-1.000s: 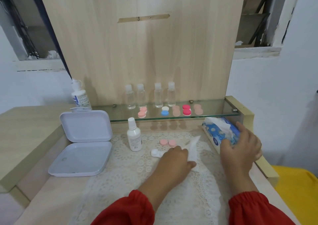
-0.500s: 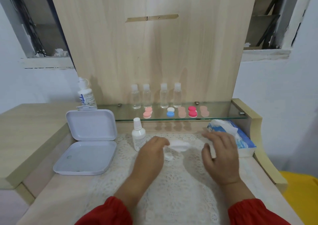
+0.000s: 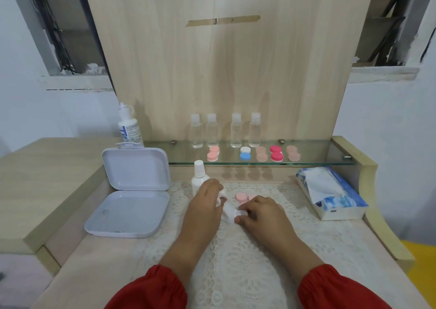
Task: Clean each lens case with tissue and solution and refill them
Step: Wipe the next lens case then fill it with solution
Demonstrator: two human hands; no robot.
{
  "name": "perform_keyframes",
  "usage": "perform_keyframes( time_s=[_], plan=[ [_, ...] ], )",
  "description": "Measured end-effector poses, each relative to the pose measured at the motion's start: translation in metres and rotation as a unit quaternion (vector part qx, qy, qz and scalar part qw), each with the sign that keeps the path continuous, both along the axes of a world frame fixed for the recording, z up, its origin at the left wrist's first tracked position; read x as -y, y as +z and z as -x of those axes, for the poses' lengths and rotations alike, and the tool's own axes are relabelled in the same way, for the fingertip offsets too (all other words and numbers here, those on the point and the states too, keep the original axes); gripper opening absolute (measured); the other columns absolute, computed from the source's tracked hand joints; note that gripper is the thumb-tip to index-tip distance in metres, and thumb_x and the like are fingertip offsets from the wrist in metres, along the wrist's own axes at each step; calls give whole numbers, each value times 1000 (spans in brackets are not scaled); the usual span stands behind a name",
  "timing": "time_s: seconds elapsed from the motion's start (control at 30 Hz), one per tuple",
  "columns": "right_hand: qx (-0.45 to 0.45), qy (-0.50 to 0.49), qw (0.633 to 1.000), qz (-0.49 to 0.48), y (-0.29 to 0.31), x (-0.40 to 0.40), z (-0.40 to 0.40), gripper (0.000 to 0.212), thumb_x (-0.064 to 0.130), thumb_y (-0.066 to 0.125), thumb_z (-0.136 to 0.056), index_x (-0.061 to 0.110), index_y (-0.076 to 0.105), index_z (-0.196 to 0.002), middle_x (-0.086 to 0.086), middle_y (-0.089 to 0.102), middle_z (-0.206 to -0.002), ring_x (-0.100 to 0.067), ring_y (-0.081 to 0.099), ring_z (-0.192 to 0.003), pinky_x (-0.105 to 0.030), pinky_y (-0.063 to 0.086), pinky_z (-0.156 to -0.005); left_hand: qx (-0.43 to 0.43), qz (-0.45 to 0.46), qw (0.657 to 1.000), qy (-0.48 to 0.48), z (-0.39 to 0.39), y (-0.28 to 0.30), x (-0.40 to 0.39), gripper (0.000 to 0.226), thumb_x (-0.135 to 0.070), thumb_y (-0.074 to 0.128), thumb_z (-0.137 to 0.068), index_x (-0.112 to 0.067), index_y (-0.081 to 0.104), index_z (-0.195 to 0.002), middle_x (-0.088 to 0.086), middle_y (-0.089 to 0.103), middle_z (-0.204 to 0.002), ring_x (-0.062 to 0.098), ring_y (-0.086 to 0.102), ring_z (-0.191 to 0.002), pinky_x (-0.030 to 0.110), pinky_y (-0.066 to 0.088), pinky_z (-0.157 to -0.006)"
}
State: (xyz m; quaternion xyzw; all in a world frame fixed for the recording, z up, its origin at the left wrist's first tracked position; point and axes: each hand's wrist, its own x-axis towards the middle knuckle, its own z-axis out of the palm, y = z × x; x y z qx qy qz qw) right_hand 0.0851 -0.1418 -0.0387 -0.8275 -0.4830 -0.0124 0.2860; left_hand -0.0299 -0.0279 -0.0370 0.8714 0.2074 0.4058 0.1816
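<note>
You have a crumpled white tissue [image 3: 227, 210] bunched between your two hands on the lace mat, with a white lens case [image 3: 241, 213] touching its right end. Two pink caps [image 3: 242, 197] lie flat just behind. A white solution bottle [image 3: 199, 179] stands upright at the mat's back left, cap on. The tissue pack [image 3: 335, 194], blue and white with a sheet sticking up, lies at the right of the tabletop. On the glass shelf, five more cases [image 3: 245, 153] sit in a row: pink, white-and-blue, beige, red, beige
</note>
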Motion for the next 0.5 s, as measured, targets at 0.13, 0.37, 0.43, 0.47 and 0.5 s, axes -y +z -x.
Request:
perform_keyframes(
  time_s=[0.13, 0.37, 0.43, 0.47, 0.5],
  plan=[
    [0, -5, 1000, -6, -1, 1, -1, 31, 46, 63, -84, 32, 69, -111, 10, 60, -108, -13, 49, -106, -28, 35, -88, -85, -68, 992, -63, -5, -10, -4, 16, 1, 64, -76, -10, 63, -87, 1, 63, -94, 16, 59, -82, 25, 49, -68],
    [2, -4, 1000, -12, -3, 2, -1, 30, 49, 61, -85, 34, 69, -111, 11, 60, -108, -12, 48, -106, -29, 35, -90, -138, -158, 974, -86, 4, -16, -7, 14, -14, 76, -72, -16, 76, -86, -4, 66, -90, 12, 49, -91, 25, 52, -72],
    [2, -6, 1000, -9, -4, 1, -1, 31, 50, 62, -84, 34, 69, -110, 11, 60, -106, -13, 49, -105, -29, 35, -88, -151, -186, 966, -96, 2, -13, -2, 22, -6, 68, -76, -18, 72, -95, -6, 64, -88, 13, 49, -86, 29, 51, -68],
    [0, -8, 1000, -7, -4, 1, -2, 32, 50, 63, -83, 33, 69, -110, 11, 60, -106, -13, 49, -104, -29, 35, -88, -163, -175, 968, -80, 2, -11, 1, 28, -7, 59, -82, -19, 66, -107, -5, 62, -94, 15, 50, -88, 28, 48, -73],
    [-3, -10, 1000, -5, -5, 1, -2, 33, 51, 63, -83, 33, 69, -110, 11, 60, -107, -13, 49, -105, -29, 35, -89, -173, -150, 972, -53, 1, -10, 4, 33, -9, 53, -88, -21, 58, -119, -4, 59, -103, 17, 51, -92, 27, 45, -77]
  ],
)
